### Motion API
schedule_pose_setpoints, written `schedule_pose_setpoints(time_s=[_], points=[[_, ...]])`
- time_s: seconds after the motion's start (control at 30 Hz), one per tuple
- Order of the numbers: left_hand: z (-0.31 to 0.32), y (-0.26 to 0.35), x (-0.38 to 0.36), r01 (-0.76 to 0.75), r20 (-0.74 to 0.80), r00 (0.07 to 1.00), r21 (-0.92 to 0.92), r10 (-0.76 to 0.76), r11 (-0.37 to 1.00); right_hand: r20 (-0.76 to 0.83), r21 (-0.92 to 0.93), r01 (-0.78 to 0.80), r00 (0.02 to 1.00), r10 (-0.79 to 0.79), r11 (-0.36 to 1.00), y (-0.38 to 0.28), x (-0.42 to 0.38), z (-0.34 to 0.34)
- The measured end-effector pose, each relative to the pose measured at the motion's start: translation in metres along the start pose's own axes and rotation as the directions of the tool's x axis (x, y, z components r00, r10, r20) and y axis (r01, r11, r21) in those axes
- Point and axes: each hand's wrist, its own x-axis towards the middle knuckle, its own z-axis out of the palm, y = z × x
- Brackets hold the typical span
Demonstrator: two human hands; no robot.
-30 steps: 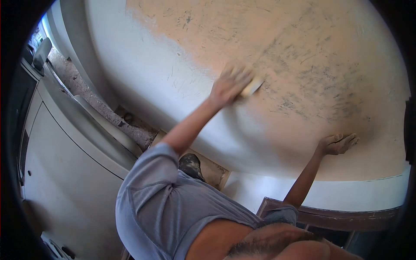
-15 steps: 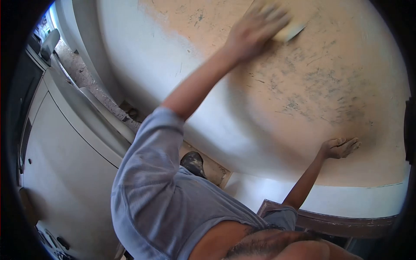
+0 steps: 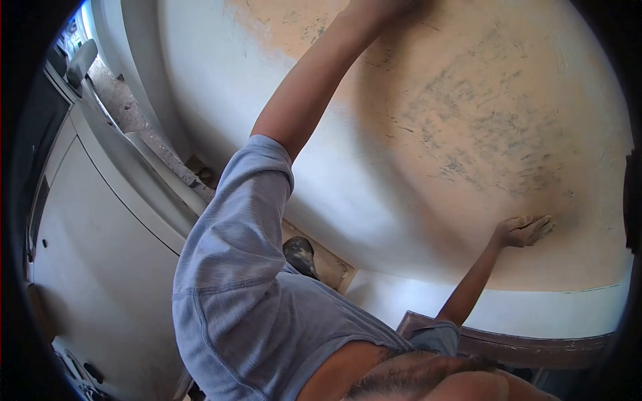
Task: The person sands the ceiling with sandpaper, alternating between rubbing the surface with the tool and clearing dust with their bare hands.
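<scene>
Compared with half a second ago, the left hand [image 3: 394,7] has travelled up along the broad tan-coloured coating patch [image 3: 441,73] on the off-white wall [image 3: 227,107], and now only its wrist end shows at the upper edge of view, over the patch's top part. The pale yellow block with a white edge, visible under that hand's fingers in the earlier frame, has gone out of sight along with them, so where it sits against the fingers, how far they are bent and whether they grip it cannot be told. The arm is stretched straighter, its grey-blue cloth sleeve [image 3: 244,220] reaching toward the patch from below left. The right hand [image 3: 528,230] has stayed at the patch's lower right, against its surface, with nothing held; its dust-coated fingers [image 3: 543,225] are extended, slightly curved and close together. Beside them, toward the patch's middle, spread the dark grey scratchy marks [image 3: 491,127], well apart from the left hand. Below the patch stands a dark boot with pale spatters [image 3: 301,257].
</scene>
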Motion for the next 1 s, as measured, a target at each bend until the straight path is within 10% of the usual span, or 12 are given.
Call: schedule_pose_setpoints(time_s=[0.23, 0.37, 0.47, 0.53, 0.6, 0.83, 0.9, 1.0], points=[[-0.018, 0.023, -0.269, 0.147, 0.056, 0.986, 0.144, -0.156, 0.979, -0.007, -0.021, -0.051, 0.999, 0.051, 0.998, 0.004, 0.0, -0.002], [-0.031, 0.023, -0.262, 0.044, 0.115, 0.992, 0.063, -0.051, 0.997, 0.004, -0.055, -0.005, 1.0, 0.005, 0.999, 0.004, -0.001, -0.001], [-0.034, -0.016, -0.157, -0.084, 0.101, 0.993, 0.163, 0.068, 0.983, -0.029, -0.042, 0.034, 0.999, -0.035, 0.999, 0.002, 0.002, 0.0], [-0.028, -0.023, -0.079, 0.118, 0.003, 0.993, 0.199, -0.121, 0.973, -0.01, -0.039, 0.052, 0.999, -0.052, 0.998, 0.006, 0.0, -0.001], [-0.029, -0.032, -0.01, -0.07, -0.085, 0.993, 0.199, 0.088, 0.978, -0.009, -0.035, 0.06, 0.998, -0.06, 0.998, 0.006, 0.002, 0.001], [-0.032, -0.017, -0.232, 0.158, -0.072, 0.986, 0.178, -0.148, 0.971, -0.008, -0.023, 0.002, 1.0, -0.002, 1.0, 0.004, 0.0, -0.001], [-0.042, 0.005, -0.25, 0.3, -0.061, 0.954, 0.158, -0.294, 0.941, -0.017, -0.009, -0.002, 1.0, 0.002, 1.0, 0.003, -0.002, 0.001], [-0.033, -0.042, -0.176, 0.16, -0.206, 0.971, 0.192, -0.12, 0.968, -0.002, -0.025, 0.022, 1.0, -0.022, 0.999, 0.007, 0.0, 0.002]])
